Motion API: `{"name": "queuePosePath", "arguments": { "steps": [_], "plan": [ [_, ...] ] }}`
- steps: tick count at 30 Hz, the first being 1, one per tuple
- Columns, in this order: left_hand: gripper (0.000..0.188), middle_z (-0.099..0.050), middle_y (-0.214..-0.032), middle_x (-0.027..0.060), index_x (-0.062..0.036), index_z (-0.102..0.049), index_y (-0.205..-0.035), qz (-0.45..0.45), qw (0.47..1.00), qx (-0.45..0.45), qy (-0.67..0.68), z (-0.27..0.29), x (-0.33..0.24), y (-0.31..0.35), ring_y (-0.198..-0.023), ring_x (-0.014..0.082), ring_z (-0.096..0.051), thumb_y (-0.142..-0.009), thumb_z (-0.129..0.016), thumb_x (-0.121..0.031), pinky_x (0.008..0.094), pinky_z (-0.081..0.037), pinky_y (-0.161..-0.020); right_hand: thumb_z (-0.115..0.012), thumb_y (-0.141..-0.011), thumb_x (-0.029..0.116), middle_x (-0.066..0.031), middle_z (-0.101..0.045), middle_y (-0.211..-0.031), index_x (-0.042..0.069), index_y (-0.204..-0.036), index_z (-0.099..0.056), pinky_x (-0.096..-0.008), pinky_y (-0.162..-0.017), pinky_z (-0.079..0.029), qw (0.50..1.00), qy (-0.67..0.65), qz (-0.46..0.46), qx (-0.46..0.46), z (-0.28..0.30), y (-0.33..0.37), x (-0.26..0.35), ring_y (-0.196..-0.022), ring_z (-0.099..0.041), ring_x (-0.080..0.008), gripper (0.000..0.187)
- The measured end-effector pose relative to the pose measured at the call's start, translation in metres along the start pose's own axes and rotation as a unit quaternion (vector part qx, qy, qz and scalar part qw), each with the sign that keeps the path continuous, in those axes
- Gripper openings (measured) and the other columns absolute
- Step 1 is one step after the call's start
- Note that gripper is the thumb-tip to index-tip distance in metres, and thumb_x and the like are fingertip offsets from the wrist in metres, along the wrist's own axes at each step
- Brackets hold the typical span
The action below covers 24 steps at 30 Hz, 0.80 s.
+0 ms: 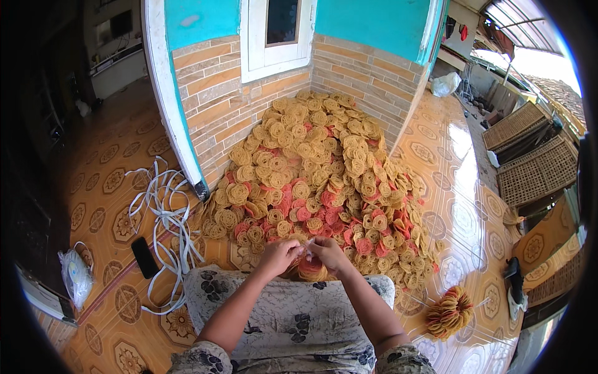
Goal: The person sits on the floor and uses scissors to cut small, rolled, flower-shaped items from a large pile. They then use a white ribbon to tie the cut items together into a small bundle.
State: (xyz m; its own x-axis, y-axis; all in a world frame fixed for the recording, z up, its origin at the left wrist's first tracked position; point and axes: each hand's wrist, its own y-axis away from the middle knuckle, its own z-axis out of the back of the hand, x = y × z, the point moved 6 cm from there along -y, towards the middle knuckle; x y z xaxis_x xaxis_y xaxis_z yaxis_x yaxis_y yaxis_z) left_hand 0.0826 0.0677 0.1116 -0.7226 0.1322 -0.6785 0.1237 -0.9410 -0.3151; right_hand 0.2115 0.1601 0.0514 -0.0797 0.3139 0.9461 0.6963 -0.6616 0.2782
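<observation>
My left hand (282,257) and my right hand (329,255) meet in front of my lap, fingers pinched. Between them shows a small piece of thin white strip (308,250), gripped from both sides. Just below the fingers hangs a bundle of round coiled noodle-like crackers (311,270), yellow and red, partly hidden by my hands. Beyond my hands a large heap of the same crackers (305,149), mostly yellow with red ones mixed in, fills the wall corner. A strung bunch of crackers (450,313) lies on the floor to the right.
Tangled white strips (167,218) and a black phone (144,257) lie on the tiled floor at left, with a clear plastic bag (76,277) farther out. Woven racks (539,171) lean at the right. A white door frame (177,106) borders the heap's left.
</observation>
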Motion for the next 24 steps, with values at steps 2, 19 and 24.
{"name": "queuePosePath", "arguments": {
  "steps": [2,19,24],
  "plan": [
    [0.021,-0.063,-0.072,0.0096,-0.0059,-0.064,-0.086,0.017,0.999,0.037,-0.029,-0.016,0.007,0.013,-0.065,0.0288,-0.061,-0.092,-0.063,-0.026,0.0400,-0.045,-0.059,-0.070,-0.090,0.023,-0.0051,-0.066,-0.086,0.001,-0.095,-0.065,-0.0256,-0.068,-0.049,0.999,0.006,0.025,0.019,0.015,-0.010,-0.013,-0.070,-0.062,-0.0130,0.022],
    [0.019,-0.064,-0.084,0.0071,-0.0062,-0.062,-0.087,0.091,0.995,-0.028,0.042,-0.048,0.016,0.067,-0.072,0.0179,-0.061,-0.097,-0.056,-0.021,0.0340,-0.047,-0.064,-0.071,-0.086,0.029,-0.0072,-0.065,-0.069,0.003,-0.083,-0.069,-0.0346,-0.066,-0.047,0.909,0.358,0.021,-0.212,0.097,-0.028,-0.051,-0.066,-0.058,-0.0163,0.027],
    [0.022,-0.064,-0.092,-0.0003,-0.0039,-0.060,-0.095,0.165,0.867,-0.075,0.465,-0.071,0.025,0.065,-0.084,0.0076,-0.048,-0.104,-0.047,-0.019,0.0245,-0.041,-0.085,-0.069,-0.089,0.028,-0.0043,-0.062,-0.065,0.001,-0.078,-0.065,-0.0332,-0.058,-0.043,0.950,0.235,0.039,-0.203,0.097,-0.023,-0.048,-0.062,-0.054,-0.0121,0.028]
  ]
}}
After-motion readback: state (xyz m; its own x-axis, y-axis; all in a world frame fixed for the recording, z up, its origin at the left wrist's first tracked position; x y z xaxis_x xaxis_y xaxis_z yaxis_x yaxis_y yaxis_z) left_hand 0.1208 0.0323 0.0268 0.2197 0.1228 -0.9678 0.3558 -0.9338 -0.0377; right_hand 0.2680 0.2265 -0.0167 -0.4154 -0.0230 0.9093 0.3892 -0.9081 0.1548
